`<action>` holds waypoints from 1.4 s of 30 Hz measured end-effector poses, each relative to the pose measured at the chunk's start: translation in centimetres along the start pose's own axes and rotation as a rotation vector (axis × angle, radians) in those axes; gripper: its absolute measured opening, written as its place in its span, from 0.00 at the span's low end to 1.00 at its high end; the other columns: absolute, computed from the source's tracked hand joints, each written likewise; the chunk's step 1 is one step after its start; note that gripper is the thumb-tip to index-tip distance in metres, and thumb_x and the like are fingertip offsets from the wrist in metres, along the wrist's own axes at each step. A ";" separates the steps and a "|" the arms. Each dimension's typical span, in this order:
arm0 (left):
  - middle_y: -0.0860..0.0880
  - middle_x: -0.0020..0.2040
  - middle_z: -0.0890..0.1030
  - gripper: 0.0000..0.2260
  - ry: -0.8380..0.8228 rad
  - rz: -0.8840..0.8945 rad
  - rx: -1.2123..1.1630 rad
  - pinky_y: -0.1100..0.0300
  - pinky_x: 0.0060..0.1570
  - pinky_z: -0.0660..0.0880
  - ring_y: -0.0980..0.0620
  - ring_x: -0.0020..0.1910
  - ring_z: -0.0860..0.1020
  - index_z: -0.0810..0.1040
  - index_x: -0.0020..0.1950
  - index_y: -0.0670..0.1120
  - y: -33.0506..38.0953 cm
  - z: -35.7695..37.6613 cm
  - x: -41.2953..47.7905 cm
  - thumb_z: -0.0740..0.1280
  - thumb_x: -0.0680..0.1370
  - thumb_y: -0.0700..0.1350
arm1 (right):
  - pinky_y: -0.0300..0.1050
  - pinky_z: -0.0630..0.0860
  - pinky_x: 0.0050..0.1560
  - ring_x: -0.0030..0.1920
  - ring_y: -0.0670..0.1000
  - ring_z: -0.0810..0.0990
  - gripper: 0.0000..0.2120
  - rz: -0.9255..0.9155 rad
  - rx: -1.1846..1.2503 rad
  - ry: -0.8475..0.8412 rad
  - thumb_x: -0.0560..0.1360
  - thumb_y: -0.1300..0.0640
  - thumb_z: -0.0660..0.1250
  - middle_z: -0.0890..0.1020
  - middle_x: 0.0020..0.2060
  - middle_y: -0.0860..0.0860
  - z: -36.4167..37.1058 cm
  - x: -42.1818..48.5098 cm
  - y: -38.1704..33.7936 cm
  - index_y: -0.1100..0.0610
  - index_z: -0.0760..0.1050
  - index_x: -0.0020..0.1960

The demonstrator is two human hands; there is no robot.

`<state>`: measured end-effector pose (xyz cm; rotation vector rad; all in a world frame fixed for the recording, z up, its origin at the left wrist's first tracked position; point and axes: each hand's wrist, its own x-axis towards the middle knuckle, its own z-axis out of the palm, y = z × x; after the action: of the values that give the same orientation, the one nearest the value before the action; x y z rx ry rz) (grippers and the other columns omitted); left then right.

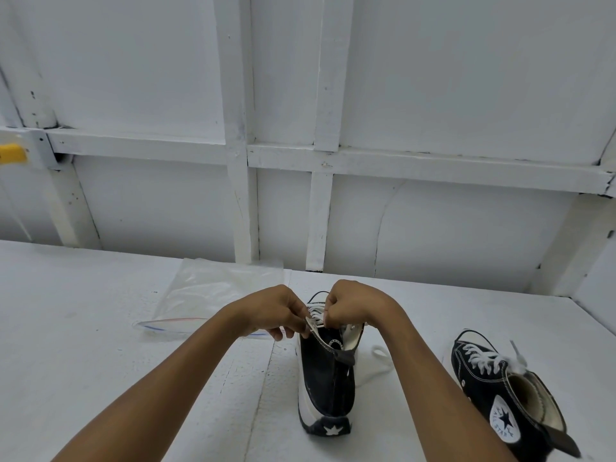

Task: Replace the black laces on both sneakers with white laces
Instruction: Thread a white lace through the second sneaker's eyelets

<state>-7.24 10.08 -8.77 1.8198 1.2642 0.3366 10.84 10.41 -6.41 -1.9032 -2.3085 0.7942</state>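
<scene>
- Left hand [276, 311]: fingers curled, thumb and fingertips pinched on the upper edge of the near sneaker [328, 378], at the eyelet flap on its left side
- Right hand [353, 305]: closed into a loose fist over the top of the lacing; it appears to pinch the white lace [316, 316], though the exact contact is hidden by the knuckles
- Both hands meet over the sneaker's throat, nearly touching each other
- Near sneaker: black canvas high-top, upright on its sole, heel towards the camera, star patch on the heel; white lace is threaded through the eyelets visible between the hands
- A loose end of white lace [380, 355] trails onto the surface just right of this sneaker
- Second sneaker [506, 398]: well to the right, toe pointing away, round star emblem facing the camera, laced in white with a loose end sticking up near the top
- Clear zip bag [213, 291]: lies flat behind and left of the hands, apart from both shoes
- White table [100, 345] carries everything; white panelled wall [433, 95] behind
- Small yellow object [11, 154] on the wall frame at far left, blurred
</scene>
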 end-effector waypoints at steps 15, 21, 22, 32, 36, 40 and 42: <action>0.48 0.41 0.84 0.07 -0.040 0.051 0.045 0.64 0.35 0.73 0.55 0.36 0.77 0.83 0.48 0.39 -0.4 -0.1 0.2 0.65 0.77 0.39 | 0.45 0.75 0.39 0.38 0.48 0.76 0.04 -0.122 0.110 0.012 0.71 0.58 0.71 0.82 0.40 0.50 0.2 0.0 0.5 0.54 0.83 0.46; 0.34 0.44 0.82 0.10 0.119 0.215 -0.761 0.47 0.55 0.79 0.40 0.47 0.82 0.72 0.36 0.38 -0.2 -2.8 -1.3 0.57 0.75 0.38 | 0.38 0.63 0.30 0.31 0.45 0.71 0.05 -0.160 0.378 0.036 0.75 0.55 0.71 0.74 0.30 0.46 -0.3 -0.3 1.3 0.53 0.77 0.49; 0.34 0.39 0.80 0.12 0.103 0.213 -0.911 0.44 0.55 0.79 0.38 0.44 0.81 0.69 0.33 0.41 0.1 -2.6 -1.5 0.55 0.76 0.36 | 0.37 0.63 0.29 0.31 0.45 0.70 0.07 -0.160 0.385 0.043 0.74 0.54 0.72 0.74 0.30 0.45 -0.3 -0.3 1.4 0.54 0.77 0.50; 0.47 0.40 0.79 0.06 -0.093 -0.047 -0.112 0.63 0.25 0.60 0.56 0.26 0.65 0.81 0.46 0.45 -1.1 -0.3 -1.4 0.66 0.80 0.42 | 0.39 0.64 0.33 0.32 0.44 0.69 0.13 -0.175 0.368 0.235 0.71 0.49 0.76 0.70 0.34 0.45 -1.4 -0.6 3.0 0.53 0.78 0.50; 0.46 0.37 0.77 0.08 0.037 0.060 -0.319 0.61 0.30 0.65 0.53 0.30 0.69 0.82 0.40 0.42 -0.6 -1.5 -2.0 0.65 0.76 0.40 | 0.41 0.70 0.40 0.35 0.46 0.71 0.11 -0.196 0.454 0.296 0.71 0.57 0.75 0.71 0.35 0.47 -1.6 -0.7 3.8 0.52 0.77 0.51; 0.38 0.42 0.82 0.10 0.198 0.149 -0.792 0.48 0.52 0.78 0.42 0.45 0.81 0.70 0.34 0.40 0.0 -1.6 -1.7 0.60 0.76 0.39 | 0.42 0.70 0.42 0.36 0.47 0.70 0.11 -0.230 0.551 0.308 0.73 0.61 0.73 0.70 0.35 0.48 -1.1 -0.9 4.0 0.53 0.76 0.52; 0.41 0.34 0.76 0.12 0.169 0.145 -0.980 0.51 0.43 0.78 0.42 0.33 0.77 0.66 0.34 0.44 0.5 -1.2 -1.6 0.58 0.77 0.38 | 0.40 0.71 0.42 0.37 0.46 0.72 0.12 -0.244 0.578 0.248 0.73 0.61 0.73 0.73 0.37 0.48 -0.9 -1.2 3.8 0.55 0.76 0.54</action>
<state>-8.46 9.26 -7.27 1.0371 0.8239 1.0046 14.87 10.03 -6.85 -1.3566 -1.8458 0.9894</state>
